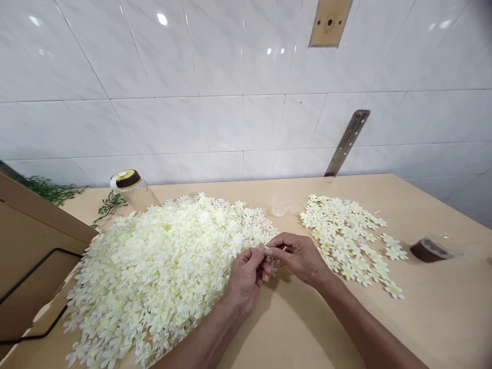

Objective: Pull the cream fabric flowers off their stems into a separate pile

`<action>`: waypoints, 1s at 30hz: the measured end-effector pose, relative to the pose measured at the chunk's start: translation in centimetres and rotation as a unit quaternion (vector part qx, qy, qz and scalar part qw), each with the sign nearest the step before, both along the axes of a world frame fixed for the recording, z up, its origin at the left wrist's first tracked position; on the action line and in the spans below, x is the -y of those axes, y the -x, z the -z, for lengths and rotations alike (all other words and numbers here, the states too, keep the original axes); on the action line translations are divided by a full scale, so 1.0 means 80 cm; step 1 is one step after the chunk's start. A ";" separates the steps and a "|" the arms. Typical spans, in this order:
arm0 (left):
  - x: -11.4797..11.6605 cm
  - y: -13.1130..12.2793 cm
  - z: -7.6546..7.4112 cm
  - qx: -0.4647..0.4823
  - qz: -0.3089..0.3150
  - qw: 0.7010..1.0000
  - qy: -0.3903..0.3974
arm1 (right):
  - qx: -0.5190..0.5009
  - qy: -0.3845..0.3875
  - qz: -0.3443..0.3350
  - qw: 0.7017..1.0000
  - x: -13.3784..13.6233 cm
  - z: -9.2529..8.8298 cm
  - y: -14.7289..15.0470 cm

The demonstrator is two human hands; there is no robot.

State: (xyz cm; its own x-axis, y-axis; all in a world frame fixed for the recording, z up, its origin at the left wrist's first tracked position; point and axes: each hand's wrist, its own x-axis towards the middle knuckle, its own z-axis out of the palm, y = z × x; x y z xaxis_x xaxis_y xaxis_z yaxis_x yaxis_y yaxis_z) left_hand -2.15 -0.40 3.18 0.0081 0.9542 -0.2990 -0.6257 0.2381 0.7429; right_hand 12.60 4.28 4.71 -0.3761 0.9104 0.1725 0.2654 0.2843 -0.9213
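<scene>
I am holding my left hand (246, 277) and right hand (302, 259) together over the table (423, 318), fingertip to fingertip. The fingers (257, 252) of both hands are pressing together, pinching one flower (265, 247) between them. Only a cream sliver of it is showing, and the rest is lying hidden under my fingertips. The flower is sitting just above the table, right at the near edge of the big pile (165, 261).

That big pile of cream flowers is spreading out from my hands toward 9 and 10 o'clock, and my left hand is touching its edge. A small pile (346, 241) of the same flowers is lying flat at 2 o'clock, just beside my right hand. A clear cup (280, 204) is standing at 12 o'clock, between the two piles. A jar (128, 182) with a brown lid is lying tilted at 10 o'clock, behind the big pile. A tub (430, 249) with a brown band is resting at 3 o'clock, well apart from my hands. A box (31, 246) is leaning at 9 o'clock, with green stems (49, 189) trailing behind it.
</scene>
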 end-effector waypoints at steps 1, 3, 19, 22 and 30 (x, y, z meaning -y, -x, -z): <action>0.000 0.000 0.000 -0.001 0.001 1.000 0.001 | -0.004 0.006 -0.001 1.000 0.000 -0.001 0.000; 0.000 0.000 -0.001 -0.004 0.002 1.000 0.008 | -0.003 0.012 0.000 1.000 0.001 -0.002 0.000; -0.001 0.001 0.003 -0.027 0.014 1.000 0.000 | 0.023 0.067 0.058 0.996 0.006 -0.004 0.016; 0.000 0.001 0.002 -0.037 0.015 0.999 0.001 | 0.008 0.080 0.034 0.996 0.002 -0.002 0.012; 0.003 0.001 0.000 -0.039 0.005 0.999 -0.001 | 0.049 0.025 -0.008 0.998 -0.001 -0.007 0.000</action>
